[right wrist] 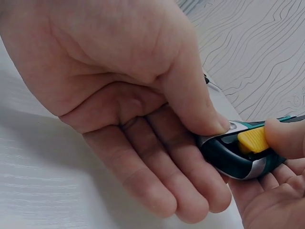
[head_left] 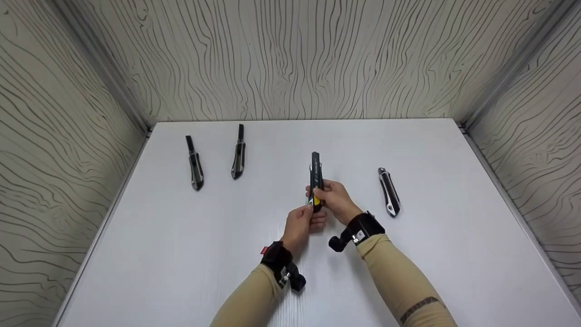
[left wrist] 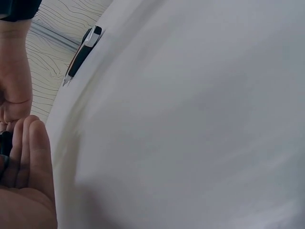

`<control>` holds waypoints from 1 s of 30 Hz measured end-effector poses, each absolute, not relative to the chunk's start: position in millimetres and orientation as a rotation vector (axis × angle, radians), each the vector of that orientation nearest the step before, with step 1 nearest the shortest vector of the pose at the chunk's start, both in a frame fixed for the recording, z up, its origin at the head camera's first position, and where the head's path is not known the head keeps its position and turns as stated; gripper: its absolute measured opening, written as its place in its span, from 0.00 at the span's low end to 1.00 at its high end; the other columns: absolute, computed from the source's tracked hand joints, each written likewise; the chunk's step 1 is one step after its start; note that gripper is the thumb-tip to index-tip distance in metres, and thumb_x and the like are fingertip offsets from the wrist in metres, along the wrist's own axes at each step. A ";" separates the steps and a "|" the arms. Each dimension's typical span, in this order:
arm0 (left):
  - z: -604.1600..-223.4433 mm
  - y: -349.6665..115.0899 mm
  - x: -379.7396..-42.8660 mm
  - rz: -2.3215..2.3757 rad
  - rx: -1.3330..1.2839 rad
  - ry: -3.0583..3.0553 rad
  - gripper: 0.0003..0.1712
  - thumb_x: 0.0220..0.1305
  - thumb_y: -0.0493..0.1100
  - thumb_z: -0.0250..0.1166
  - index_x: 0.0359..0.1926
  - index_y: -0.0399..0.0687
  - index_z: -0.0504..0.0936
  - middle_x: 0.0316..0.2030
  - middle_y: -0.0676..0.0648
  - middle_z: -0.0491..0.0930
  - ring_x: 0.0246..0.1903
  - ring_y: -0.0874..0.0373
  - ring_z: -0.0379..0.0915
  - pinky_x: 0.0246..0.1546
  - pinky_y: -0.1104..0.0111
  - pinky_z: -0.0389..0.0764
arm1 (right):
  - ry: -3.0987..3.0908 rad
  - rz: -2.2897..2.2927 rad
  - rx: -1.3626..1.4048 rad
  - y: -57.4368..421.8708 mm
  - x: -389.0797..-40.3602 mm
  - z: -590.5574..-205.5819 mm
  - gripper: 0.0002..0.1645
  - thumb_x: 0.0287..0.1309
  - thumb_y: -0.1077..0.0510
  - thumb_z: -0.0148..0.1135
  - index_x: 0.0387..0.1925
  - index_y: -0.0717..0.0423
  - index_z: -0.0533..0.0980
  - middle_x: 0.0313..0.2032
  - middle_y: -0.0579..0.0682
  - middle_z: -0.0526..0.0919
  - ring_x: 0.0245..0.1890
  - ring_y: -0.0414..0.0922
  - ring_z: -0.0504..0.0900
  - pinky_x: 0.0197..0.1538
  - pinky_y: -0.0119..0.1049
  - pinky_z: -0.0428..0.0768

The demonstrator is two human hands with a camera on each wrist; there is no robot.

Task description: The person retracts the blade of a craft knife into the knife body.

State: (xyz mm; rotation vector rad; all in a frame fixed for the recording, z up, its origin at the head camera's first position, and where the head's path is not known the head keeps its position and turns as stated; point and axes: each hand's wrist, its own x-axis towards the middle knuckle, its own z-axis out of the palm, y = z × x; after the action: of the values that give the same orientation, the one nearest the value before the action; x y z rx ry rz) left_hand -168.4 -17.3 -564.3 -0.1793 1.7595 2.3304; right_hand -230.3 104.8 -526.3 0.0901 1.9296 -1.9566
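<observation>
Both hands hold one utility knife (head_left: 316,170) above the middle of the white table, its dark blade end pointing away from me. My right hand (head_left: 337,197) grips the body from the right, thumb on the yellow slider (right wrist: 253,140). At the near end, my left hand (head_left: 298,225) pinches the tail of the knife; the right wrist view shows the left thumb pressed on it and the other left fingers (right wrist: 157,167) stretched out below. Only a dark bit of the knife (left wrist: 5,143) enters the left wrist view.
Two utility knives lie at the left, one (head_left: 196,168) farther left and another (head_left: 238,154) nearer the back edge. A third knife (head_left: 389,193) lies to the right of my hands. Wood-grain panels (head_left: 290,59) enclose the table (head_left: 181,254) at back and sides.
</observation>
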 end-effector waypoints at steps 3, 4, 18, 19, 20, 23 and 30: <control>-565.5 -17.1 -169.6 2.324 -0.200 1.752 0.22 0.77 0.42 0.45 0.53 0.24 0.75 0.39 0.35 0.86 0.35 0.57 0.85 0.44 0.62 0.86 | 1.943 -1.947 0.095 104.5 -230.3 -525.9 0.25 0.69 0.64 0.51 0.65 0.67 0.65 0.59 0.61 0.79 0.55 0.48 0.82 0.62 0.41 0.75; -565.5 -17.1 -169.7 2.323 -0.206 1.751 0.22 0.77 0.42 0.45 0.53 0.25 0.75 0.38 0.35 0.86 0.34 0.57 0.85 0.44 0.62 0.86 | 1.944 -1.946 0.094 104.5 -230.3 -525.9 0.25 0.69 0.64 0.51 0.65 0.67 0.65 0.59 0.61 0.79 0.55 0.48 0.82 0.62 0.41 0.76; -566.3 -16.6 -169.6 2.333 -0.236 1.747 0.21 0.77 0.40 0.46 0.51 0.24 0.77 0.36 0.36 0.86 0.33 0.57 0.85 0.42 0.63 0.86 | 1.924 -1.961 0.102 103.7 -229.3 -524.1 0.24 0.68 0.67 0.51 0.64 0.66 0.66 0.58 0.61 0.79 0.53 0.46 0.82 0.63 0.42 0.75; -566.5 -16.5 -169.4 2.337 -0.233 1.748 0.21 0.77 0.40 0.46 0.51 0.24 0.77 0.36 0.36 0.86 0.33 0.57 0.85 0.42 0.63 0.86 | 1.920 -1.963 0.098 103.4 -229.1 -523.9 0.24 0.68 0.67 0.51 0.64 0.66 0.66 0.59 0.61 0.79 0.53 0.46 0.82 0.64 0.42 0.75; -566.1 -16.6 -169.3 2.340 -0.239 1.744 0.21 0.77 0.40 0.46 0.51 0.24 0.77 0.36 0.36 0.86 0.33 0.58 0.85 0.41 0.63 0.86 | 1.918 -1.962 0.092 103.1 -228.9 -523.9 0.24 0.67 0.68 0.51 0.64 0.67 0.66 0.59 0.62 0.78 0.53 0.46 0.82 0.64 0.42 0.75; -564.8 -16.7 -168.7 2.340 -0.260 1.740 0.21 0.77 0.41 0.46 0.51 0.26 0.77 0.37 0.37 0.86 0.33 0.58 0.85 0.41 0.65 0.86 | 1.919 -1.960 0.075 102.7 -228.6 -524.2 0.25 0.67 0.69 0.51 0.64 0.67 0.65 0.59 0.63 0.77 0.54 0.46 0.81 0.64 0.43 0.75; -561.8 -16.2 -170.2 2.348 -0.285 1.715 0.21 0.77 0.41 0.46 0.50 0.26 0.77 0.35 0.39 0.87 0.32 0.59 0.84 0.40 0.65 0.86 | 1.929 -1.952 0.061 103.0 -229.5 -523.5 0.25 0.66 0.69 0.51 0.64 0.67 0.65 0.59 0.63 0.77 0.54 0.46 0.81 0.63 0.40 0.75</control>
State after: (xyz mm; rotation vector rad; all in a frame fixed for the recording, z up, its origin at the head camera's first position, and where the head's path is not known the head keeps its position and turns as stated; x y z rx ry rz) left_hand -170.2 -16.2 -561.8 -0.2845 1.7149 2.3475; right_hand -229.5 103.0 -523.5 0.0609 1.9292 -1.9516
